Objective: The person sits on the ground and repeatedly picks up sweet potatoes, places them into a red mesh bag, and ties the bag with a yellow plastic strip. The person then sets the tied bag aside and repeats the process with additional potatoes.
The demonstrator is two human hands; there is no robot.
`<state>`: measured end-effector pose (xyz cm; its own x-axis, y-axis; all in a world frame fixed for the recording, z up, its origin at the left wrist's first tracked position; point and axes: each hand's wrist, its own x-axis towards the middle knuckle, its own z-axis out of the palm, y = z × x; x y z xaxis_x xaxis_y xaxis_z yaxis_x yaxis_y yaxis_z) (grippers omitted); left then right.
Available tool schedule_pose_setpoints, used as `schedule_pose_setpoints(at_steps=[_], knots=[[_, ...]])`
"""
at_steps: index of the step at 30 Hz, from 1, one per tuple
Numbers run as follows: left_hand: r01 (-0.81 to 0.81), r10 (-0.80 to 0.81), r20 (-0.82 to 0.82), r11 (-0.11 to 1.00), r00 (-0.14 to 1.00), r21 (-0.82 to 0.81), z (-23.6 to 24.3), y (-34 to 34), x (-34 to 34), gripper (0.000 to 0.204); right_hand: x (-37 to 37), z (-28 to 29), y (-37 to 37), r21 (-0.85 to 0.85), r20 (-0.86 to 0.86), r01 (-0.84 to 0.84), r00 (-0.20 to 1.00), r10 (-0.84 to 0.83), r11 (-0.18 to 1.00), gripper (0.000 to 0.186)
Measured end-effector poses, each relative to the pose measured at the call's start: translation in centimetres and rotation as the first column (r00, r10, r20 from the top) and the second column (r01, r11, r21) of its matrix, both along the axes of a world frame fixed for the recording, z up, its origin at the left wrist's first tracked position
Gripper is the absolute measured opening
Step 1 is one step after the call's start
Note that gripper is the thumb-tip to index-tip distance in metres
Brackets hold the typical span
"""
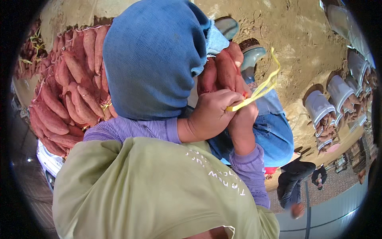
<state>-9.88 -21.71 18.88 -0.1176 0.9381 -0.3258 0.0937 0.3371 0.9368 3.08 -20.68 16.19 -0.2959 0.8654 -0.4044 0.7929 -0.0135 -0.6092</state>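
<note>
The fingers of the left hand are curled closed, thumb side pinched on a flat yellow plastic strip; its loose end rises in a bend to the right. The right hand sits just beside it, curled too, but its fingertips are hidden and I cannot tell what they hold. Directly beyond the hands is a red mesh bag of long red-skinned sweet potatoes, between the knees. The blue denim left leg blocks the view of the bag's left side, and the hands cover its near end. Both wrists bend inward, forearms in purple striped sleeves converging over the lap, above an olive-green shirt.

Past the bag, greyish-green rubber boots stand on brown earth ground. Left of the leg lies a large mesh-wrapped heap of sweet potatoes. Farther right are tipped white buckets with roots at their mouths; lower, a dark-clothed person, partly blurred.
</note>
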Motion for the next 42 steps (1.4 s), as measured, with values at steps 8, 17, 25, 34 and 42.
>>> schedule_pose_setpoints(at_steps=[8,17,25,34,42], knots=[[0.019,-0.013,0.082,0.997,0.997,-0.070,0.7,-0.4,-0.3,0.017,-0.8,-0.2,-0.3,0.222,-0.023,-0.015,1.000,0.021,0.975,0.048],[-0.272,0.457,0.232,0.791,0.859,-0.549,2.1,0.6,-4.6,0.015,0.0,6.7,-5.2,0.112,-0.386,0.257,0.901,-0.196,0.960,0.029],[-0.060,0.503,0.569,0.781,0.651,-0.622,0.2,0.1,-6.1,0.018,0.6,-4.4,-6.9,-0.526,-0.256,0.729,0.355,-0.899,0.438,0.058],[0.205,-0.040,0.398,0.901,0.917,-0.383,3.5,-0.5,-1.7,0.015,0.1,2.5,-6.5,0.053,-0.484,0.485,0.777,-0.402,0.873,0.070],[0.395,-0.393,-0.085,0.919,0.915,-0.004,7.6,4.0,1.0,0.021,2.3,2.3,-3.9,-0.149,-0.633,0.523,0.601,-0.487,0.839,0.021]])
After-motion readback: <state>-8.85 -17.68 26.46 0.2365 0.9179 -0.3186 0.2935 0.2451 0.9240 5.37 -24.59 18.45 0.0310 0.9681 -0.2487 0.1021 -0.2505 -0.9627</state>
